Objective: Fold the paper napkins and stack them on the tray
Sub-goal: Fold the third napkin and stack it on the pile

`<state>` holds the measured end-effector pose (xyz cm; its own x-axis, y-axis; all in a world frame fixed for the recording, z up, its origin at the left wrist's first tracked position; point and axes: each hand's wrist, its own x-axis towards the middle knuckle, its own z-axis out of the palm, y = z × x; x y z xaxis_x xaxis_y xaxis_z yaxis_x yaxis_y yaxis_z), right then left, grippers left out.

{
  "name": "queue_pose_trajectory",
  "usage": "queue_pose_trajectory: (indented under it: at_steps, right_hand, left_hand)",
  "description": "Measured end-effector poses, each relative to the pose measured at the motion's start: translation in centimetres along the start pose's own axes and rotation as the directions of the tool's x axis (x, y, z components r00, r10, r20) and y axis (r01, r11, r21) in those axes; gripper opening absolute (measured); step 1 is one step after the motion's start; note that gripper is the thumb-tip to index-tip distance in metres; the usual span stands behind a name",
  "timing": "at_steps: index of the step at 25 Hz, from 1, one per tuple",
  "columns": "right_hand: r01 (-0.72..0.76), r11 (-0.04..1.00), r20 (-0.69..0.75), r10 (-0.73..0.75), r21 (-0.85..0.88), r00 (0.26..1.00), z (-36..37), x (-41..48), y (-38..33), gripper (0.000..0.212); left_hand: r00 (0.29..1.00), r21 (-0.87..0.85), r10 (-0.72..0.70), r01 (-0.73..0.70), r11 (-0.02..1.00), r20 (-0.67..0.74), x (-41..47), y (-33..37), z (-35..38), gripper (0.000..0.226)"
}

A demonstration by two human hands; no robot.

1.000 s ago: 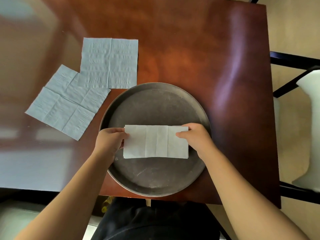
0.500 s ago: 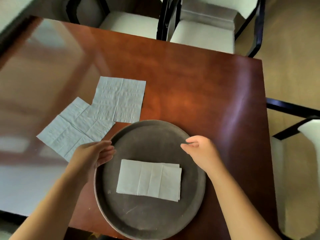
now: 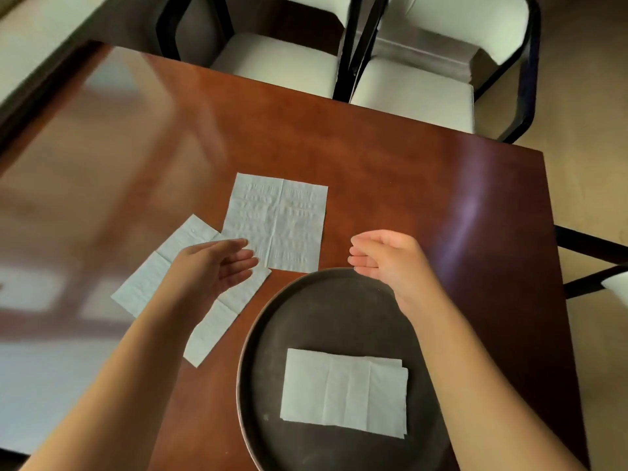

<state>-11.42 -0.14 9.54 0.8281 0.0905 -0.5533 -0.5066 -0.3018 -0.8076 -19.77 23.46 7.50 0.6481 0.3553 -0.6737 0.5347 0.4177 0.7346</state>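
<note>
Dark metal formed the round tray point(image 3: 258, 338), which sat on the reddish-brown counter point(image 3: 407, 185) at the near edge, and it serves as the landmark for everything else. Inside the tray, toward its near half, lay a folded napkin point(image 3: 343, 392), a pale rectangle with creases across it and a second layer peeking out at its right edge. Just beyond the tray's far rim lay an unfolded napkin point(image 3: 282, 219), flat and showing its fold lines. Left of the tray, a second unfolded napkin point(image 3: 149, 283) lay at an angle, its far corner tucked under the first one.

The left hand point(image 3: 217, 266) hovered left of the tray's far rim, above the angled napkin, its fingers loosely spread and lightly curled, gripping nothing. The right hand point(image 3: 384, 256) hung over the tray's far rim, fingers curled inward in a relaxed half-closed shape, also empty. Both forearms reached in from the near side, the right one crossing above the tray's right part.

Beyond the counter, far from the tray, stood two chairs point(image 3: 407, 86) with pale seats and dark frames.
</note>
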Motion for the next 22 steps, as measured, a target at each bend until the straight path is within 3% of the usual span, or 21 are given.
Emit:
queue_pose_trajectory:
  at_steps: [5, 13, 15, 19, 22]
  right_hand:
    - [-0.069, 0.997, -0.043, 0.068, -0.033, 0.997, 3.8, 3.3, -0.8, 0.003]
    - [-0.151, 0.989, -0.172, 0.147, -0.007, 0.974, 7.6, 9.5, 0.7, 0.002]
    - [-0.162, 0.986, -0.223, 0.147, -0.05, 0.964, 7.8, 10.5, 1.2, 0.022]
    - [-0.202, 0.979, -0.249, 0.194, -0.004, 0.949, 8.3, 11.7, 2.1, 0.05]
    - [-0.217, 0.976, -0.243, 0.207, -0.013, 0.948, 9.4, 12.2, 2.7, 0.036]
  left_hand:
    - [0.998, 0.03, -0.055, 0.056, 0.998, -0.043, 4.8, 1.8, -2.5, 0.021]
    - [0.995, 0.143, 0.024, -0.01, 0.99, -0.1, 12.9, 3.4, -4.4, 0.01]
    - [0.992, 0.168, 0.052, -0.032, 0.985, -0.119, 14.2, 3.3, -4.1, 0.008]
    - [0.99, 0.223, 0.052, -0.022, 0.974, -0.13, 16.0, 2.4, -3.0, 0.025]
    - [0.987, 0.311, 0.103, -0.06, 0.949, -0.124, 16.4, 1.7, -2.3, 0.039]
